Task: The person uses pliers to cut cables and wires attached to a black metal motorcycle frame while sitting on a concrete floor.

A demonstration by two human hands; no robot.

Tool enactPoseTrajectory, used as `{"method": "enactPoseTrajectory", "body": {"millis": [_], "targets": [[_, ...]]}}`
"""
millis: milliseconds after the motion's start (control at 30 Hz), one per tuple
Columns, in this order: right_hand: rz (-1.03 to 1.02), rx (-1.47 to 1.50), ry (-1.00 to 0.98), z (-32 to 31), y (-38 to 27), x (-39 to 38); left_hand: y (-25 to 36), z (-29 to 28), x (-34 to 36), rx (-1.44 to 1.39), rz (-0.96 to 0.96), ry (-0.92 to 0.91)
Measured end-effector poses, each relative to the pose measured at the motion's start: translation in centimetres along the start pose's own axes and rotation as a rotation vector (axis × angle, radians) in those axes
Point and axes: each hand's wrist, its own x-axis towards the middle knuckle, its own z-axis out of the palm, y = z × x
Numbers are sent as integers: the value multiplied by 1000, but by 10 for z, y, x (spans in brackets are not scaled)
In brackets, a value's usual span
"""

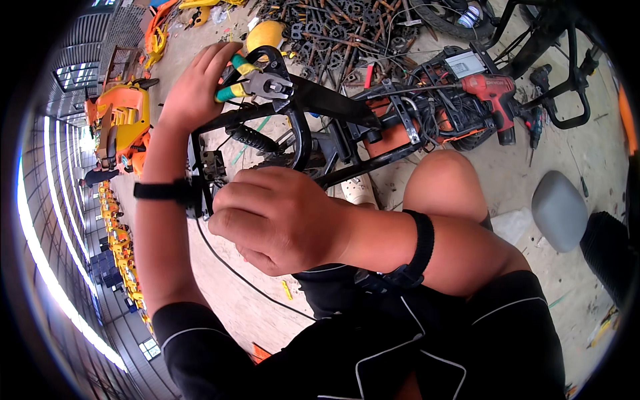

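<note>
My left hand is closed round the green and yellow handles of a pair of pliers. The metal jaws lie over a bracket at the end of a black vehicle frame. Nearer to me, my right hand is curled into a fist beside the frame's left end. Its back and knuckles show; whatever its fingers enclose is hidden. A coil-spring shock absorber sits inside the frame, between the two hands. A thin black cable runs below my right hand.
A red cordless drill rests on the frame's right part, among wires. Beyond lies a heap of rusty metal parts with a tyre. A grey seat-like piece is at the right. Yellow vehicles and another person are far left.
</note>
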Motion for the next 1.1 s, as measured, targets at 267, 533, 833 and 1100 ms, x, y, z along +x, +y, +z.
{"method": "enactPoseTrajectory", "body": {"millis": [267, 533, 833, 1100], "targets": [[-12, -5, 26, 6, 8, -3, 1, -5, -20, 70, 14, -23], [-178, -164, 31, -7, 7, -3, 131, -33, -80, 10, -560, -153], [-220, -24, 20, -5, -20, -3, 200, -9, -91, 80, -743, 7], [-68, -13, 13, -20, -12, 8, 103, -39, -68, -36, -482, -43]]}}
